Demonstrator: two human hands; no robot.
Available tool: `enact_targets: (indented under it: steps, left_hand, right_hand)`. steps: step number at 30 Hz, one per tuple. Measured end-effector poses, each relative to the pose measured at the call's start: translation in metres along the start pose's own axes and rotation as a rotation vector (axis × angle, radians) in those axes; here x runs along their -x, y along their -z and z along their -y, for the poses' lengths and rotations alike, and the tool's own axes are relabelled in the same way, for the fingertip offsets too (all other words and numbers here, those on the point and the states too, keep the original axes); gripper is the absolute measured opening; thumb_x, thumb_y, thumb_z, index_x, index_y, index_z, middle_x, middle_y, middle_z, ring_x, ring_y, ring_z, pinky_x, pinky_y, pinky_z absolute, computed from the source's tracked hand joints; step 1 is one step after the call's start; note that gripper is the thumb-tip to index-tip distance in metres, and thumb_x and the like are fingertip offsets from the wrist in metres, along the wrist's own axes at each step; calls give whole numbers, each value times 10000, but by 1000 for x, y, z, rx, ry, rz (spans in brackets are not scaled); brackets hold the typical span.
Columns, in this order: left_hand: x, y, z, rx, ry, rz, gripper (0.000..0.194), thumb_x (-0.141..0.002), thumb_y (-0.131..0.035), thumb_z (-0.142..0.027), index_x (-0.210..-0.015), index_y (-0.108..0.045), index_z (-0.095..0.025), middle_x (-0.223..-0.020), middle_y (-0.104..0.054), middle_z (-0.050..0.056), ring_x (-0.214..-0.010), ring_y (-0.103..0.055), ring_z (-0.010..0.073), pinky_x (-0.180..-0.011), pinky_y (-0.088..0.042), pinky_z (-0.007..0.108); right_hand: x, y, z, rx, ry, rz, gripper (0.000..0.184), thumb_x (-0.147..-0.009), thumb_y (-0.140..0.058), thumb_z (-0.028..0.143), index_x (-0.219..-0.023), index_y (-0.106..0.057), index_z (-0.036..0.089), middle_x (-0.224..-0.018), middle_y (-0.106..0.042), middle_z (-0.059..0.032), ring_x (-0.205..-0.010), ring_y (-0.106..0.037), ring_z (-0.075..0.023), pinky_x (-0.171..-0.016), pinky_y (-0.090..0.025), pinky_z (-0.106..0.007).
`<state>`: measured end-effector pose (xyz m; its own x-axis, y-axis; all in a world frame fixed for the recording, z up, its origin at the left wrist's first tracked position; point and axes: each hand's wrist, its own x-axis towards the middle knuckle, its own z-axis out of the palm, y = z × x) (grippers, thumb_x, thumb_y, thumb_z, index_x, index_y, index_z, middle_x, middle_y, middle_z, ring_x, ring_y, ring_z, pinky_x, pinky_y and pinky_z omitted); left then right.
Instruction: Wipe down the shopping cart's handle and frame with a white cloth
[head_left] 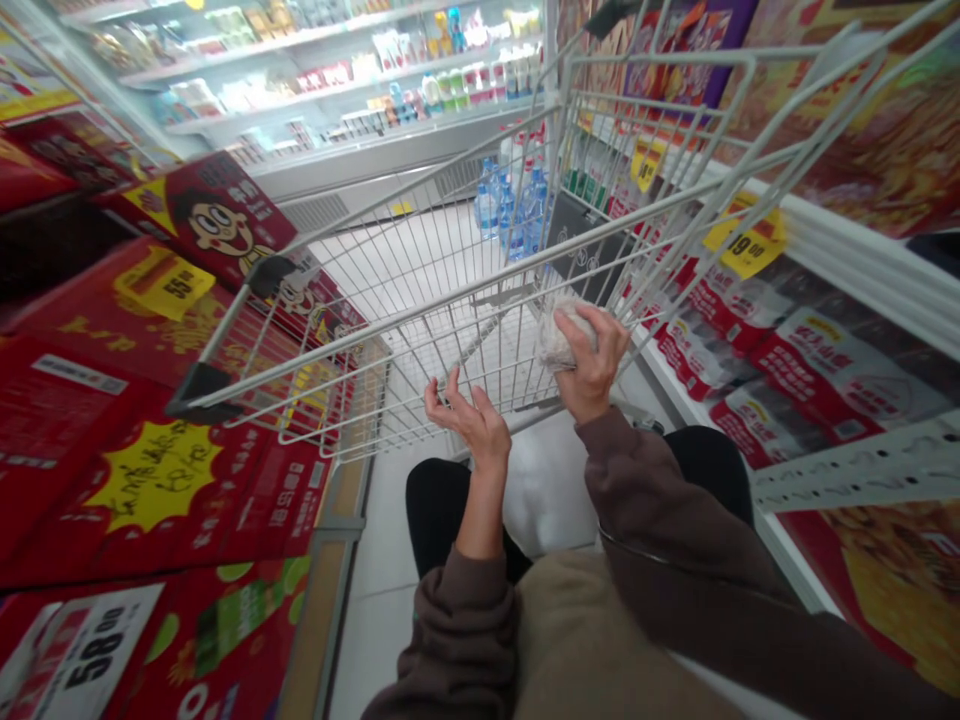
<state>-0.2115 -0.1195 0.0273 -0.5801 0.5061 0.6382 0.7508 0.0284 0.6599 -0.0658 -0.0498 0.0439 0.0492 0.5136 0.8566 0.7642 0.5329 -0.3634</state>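
Observation:
Pressed to the near side of a wire shopping cart [442, 300] is a crumpled, off-white cloth [556, 335]; my right hand [596, 362] is closed over it, fingers curled round its top. My left hand [478, 425] hovers a little to the left, also by the near wires, with its fingers apart and bent and nothing held in them. The cart is a light grey wire frame with black corner caps [271, 277]. Its basket tilts across the view, and the pale floor shows through its wires.
Red gift boxes [67, 430] with yellow price signs are stacked along the left. On the right, a shelf [862, 240] holds shrink-wrapped bottle packs [840, 350]. Blue-tinted water bottles [517, 210] stand on the floor ahead, before a lit refrigerated display [352, 80].

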Motion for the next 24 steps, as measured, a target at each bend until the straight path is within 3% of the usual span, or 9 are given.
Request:
enact_targets:
  steps: [4,7,14,21,24]
  left_hand:
    - [-4,3,6,36,2,47,439,-1016,-342,-333,-1380,-499,-144,-1380,-527,180,-1340,-446,265,-1164,-264,490]
    - [-3,2,12,54,9,102,434,-1021,-323,-346,-1351,-535,-161,-1406,-520,173,-1340,-457,264,-1150,-282,487]
    - [1,2,10,82,12,128,475,-1019,-314,-384,-1366,-528,-141,-1453,-450,201,-1385,-407,274,-1158,-289,488]
    - [-1,9,18,59,-16,202,458,-1028,-296,-340,-1386,-529,-176,-1460,-473,174,-1380,-429,267,-1134,-300,515]
    - [-1,10,19,70,-24,185,459,-1026,-296,-339,-1374,-541,-167,-1447,-480,177,-1374,-435,266,-1127,-313,506]
  right_hand:
    - [23,-10,1,22,46,115,553,-758,-564,50,-1256,-632,281,-1313,-521,-83,-1225,-438,-267,-1046,-358,-488]
    - [38,-7,0,-7,50,172,503,-743,-570,59,-1191,-654,270,-1244,-567,-62,-1140,-478,-253,-979,-390,-456]
    - [1,-7,23,-43,53,55,566,-792,-549,84,-1313,-587,301,-1338,-505,-79,-1265,-428,-274,-1067,-348,-482]
    - [32,-5,27,-42,119,205,539,-702,-542,21,-1176,-657,253,-1193,-613,-67,-1110,-507,-249,-962,-382,-437]
    - [17,-1,32,-68,99,106,550,-723,-539,45,-1214,-642,270,-1227,-598,-67,-1156,-504,-257,-1001,-370,-452]
